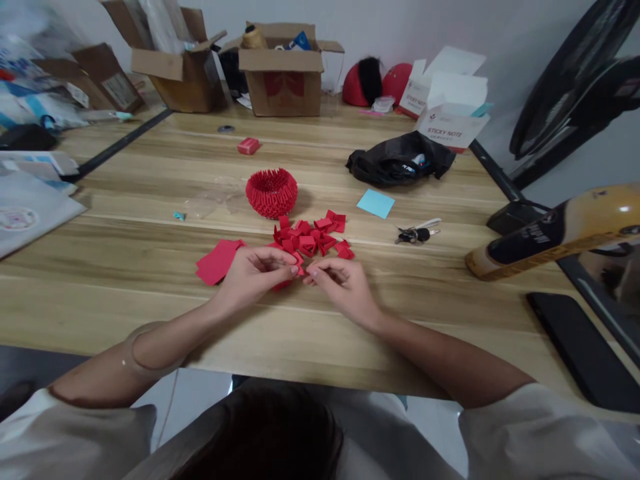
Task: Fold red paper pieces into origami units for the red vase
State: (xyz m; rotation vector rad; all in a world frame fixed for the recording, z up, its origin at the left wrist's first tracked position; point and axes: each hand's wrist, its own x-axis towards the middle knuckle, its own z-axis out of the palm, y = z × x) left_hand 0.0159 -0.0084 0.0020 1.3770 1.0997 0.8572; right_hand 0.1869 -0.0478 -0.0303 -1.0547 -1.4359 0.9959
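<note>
Between the thumb and index finger of my left hand (pixel 255 270) is a small folded red paper piece (pixel 301 264). My right hand (pixel 347 287) is closed in a pinch just to the right of it; whether anything lies between those fingertips is too small to make out. Directly beyond both hands spreads a loose pile of folded red paper pieces (pixel 307 245). Flat red paper sheets (pixel 219 261) lie stacked beside my left wrist. Behind the pile stands a round red bowl (pixel 271 193) built from many folded paper pieces.
A black bag (pixel 395 160), a blue sticky note (pixel 375 203) and keys (pixel 417 233) lie to the right. A yellow and black bottle (pixel 545 233) and a dark phone (pixel 580 347) are at far right. Cardboard boxes (pixel 285 90) line the back; a small red block (pixel 248 146) sits before them.
</note>
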